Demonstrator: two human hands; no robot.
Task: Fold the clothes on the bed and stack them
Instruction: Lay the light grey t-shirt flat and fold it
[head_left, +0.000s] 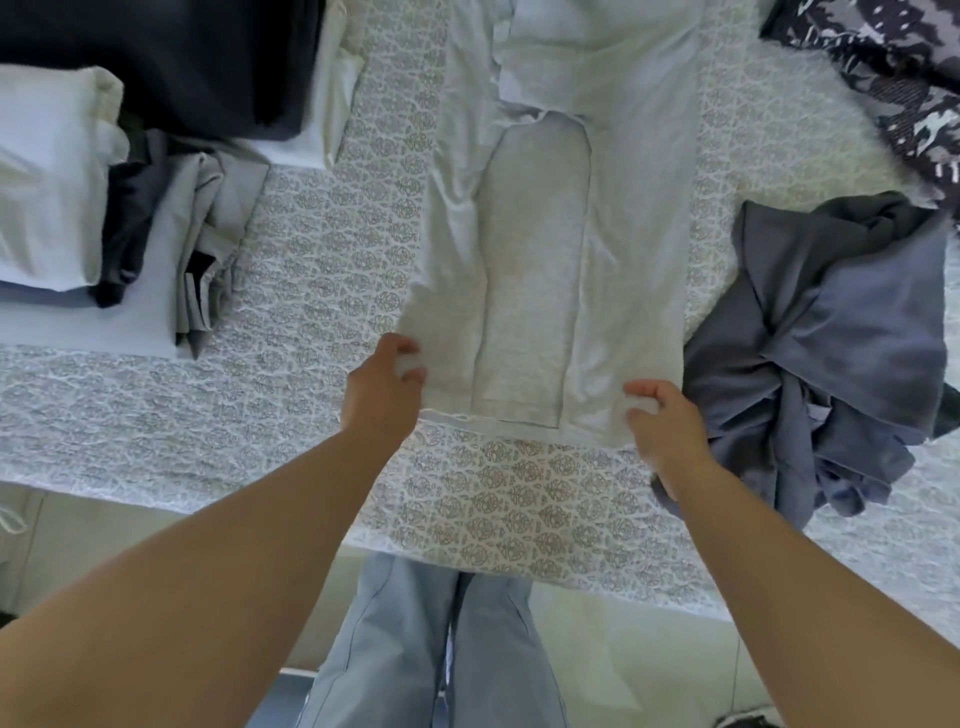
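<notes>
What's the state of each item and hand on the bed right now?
Light grey garment: spread flat lengthwise, sides folded in, near hem gripped at both corners.
Left hand: pinches the hem's left corner.
Right hand: pinches the hem's right corner.
Blue-grey garment: crumpled, unfolded, right of the light one.
Folded stack: folded pieces piled at left.
Dark patterned fabric: bunched at far right.

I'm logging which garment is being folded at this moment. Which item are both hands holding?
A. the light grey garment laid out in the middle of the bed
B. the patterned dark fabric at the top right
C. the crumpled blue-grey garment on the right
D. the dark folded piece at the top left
A: the left hand and right hand each pinch a near corner of the light grey garment lying on the bed.
</notes>
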